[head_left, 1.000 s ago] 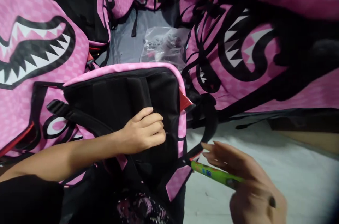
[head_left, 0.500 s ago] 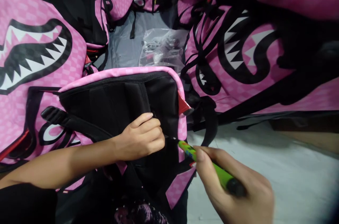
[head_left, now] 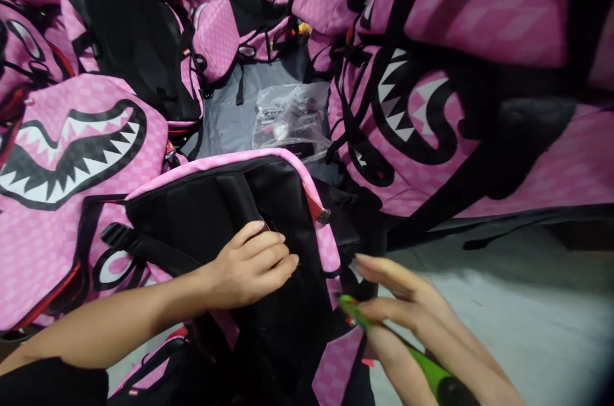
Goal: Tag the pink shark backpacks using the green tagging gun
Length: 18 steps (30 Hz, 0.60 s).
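Note:
A bag (head_left: 192,198) with a black back panel and pink checked edging lies in front of me. My left hand (head_left: 254,265) rests on the black panel near its strap, fingers bent together; what they pinch, if anything, is hidden. To the right of the bag, my right hand (head_left: 407,316) holds a green tool (head_left: 425,364) with a dark end between thumb and fingers, the other fingers extended. Its tip is blurred beside the bag's pink edge. A red tab (head_left: 314,203) is on the bag's right edge.
Pink bags with shark-mouth prints stand at the left (head_left: 91,150) and right (head_left: 422,109). More bags are piled behind. A clear plastic packet (head_left: 290,118) lies on a grey surface (head_left: 228,102) beyond the bag. Pale floor (head_left: 537,304) shows at the lower right.
The view has shifted, showing more bags at the back. My right hand and the green tool have moved lower, and its upper fingers have spread. My left hand stays on the panel.

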### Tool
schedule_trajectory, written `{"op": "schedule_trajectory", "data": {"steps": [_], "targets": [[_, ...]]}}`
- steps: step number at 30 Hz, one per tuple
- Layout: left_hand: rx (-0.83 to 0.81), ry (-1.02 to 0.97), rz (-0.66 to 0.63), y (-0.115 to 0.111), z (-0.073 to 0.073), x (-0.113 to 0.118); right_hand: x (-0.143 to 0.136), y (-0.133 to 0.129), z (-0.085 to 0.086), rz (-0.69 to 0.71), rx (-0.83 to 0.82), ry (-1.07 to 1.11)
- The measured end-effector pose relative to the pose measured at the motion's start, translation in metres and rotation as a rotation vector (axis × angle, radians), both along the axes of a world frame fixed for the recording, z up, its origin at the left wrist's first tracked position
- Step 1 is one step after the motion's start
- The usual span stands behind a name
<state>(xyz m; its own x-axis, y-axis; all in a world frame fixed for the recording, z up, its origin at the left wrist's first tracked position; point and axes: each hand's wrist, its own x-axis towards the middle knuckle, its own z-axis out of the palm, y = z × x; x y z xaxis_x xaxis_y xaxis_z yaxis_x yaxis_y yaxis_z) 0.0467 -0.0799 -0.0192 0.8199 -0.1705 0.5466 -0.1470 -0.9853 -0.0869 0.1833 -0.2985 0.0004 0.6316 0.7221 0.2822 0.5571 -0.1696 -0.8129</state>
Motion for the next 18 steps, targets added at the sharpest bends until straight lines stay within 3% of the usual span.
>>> {"op": "schedule_trajectory", "data": {"steps": [3,5,7,8,10,12,13,16,18], "targets": [[-0.009,-0.004,-0.041,0.002,0.001,0.003,0.003,0.024,0.008,-0.048,0.049,-0.126],[0.016,-0.027,-0.105,0.004,0.006,0.001,0.006,0.051,0.016,0.032,0.055,-0.360],[0.064,-0.133,-0.136,0.012,0.016,-0.002,0.012,0.083,0.026,0.096,-0.041,-0.653],[0.070,-0.202,-0.077,0.019,0.022,-0.003,0.016,0.098,0.029,0.120,-0.127,-0.780],[0.025,-0.303,0.221,0.040,0.036,-0.002,0.026,0.127,0.033,0.205,-0.298,-0.956],[-0.088,-0.221,0.566,0.066,0.046,0.003,0.036,0.149,0.029,0.329,-0.437,-1.005],[-0.149,-0.111,0.667,0.078,0.048,0.006,0.041,0.157,0.026,0.369,-0.496,-0.993],[-0.237,0.134,0.728,0.102,0.040,0.014,0.051,0.173,0.014,0.368,-0.581,-0.846],[-0.239,0.107,0.749,0.106,0.030,0.018,0.053,0.180,0.010,0.357,-0.555,-0.708]]}}
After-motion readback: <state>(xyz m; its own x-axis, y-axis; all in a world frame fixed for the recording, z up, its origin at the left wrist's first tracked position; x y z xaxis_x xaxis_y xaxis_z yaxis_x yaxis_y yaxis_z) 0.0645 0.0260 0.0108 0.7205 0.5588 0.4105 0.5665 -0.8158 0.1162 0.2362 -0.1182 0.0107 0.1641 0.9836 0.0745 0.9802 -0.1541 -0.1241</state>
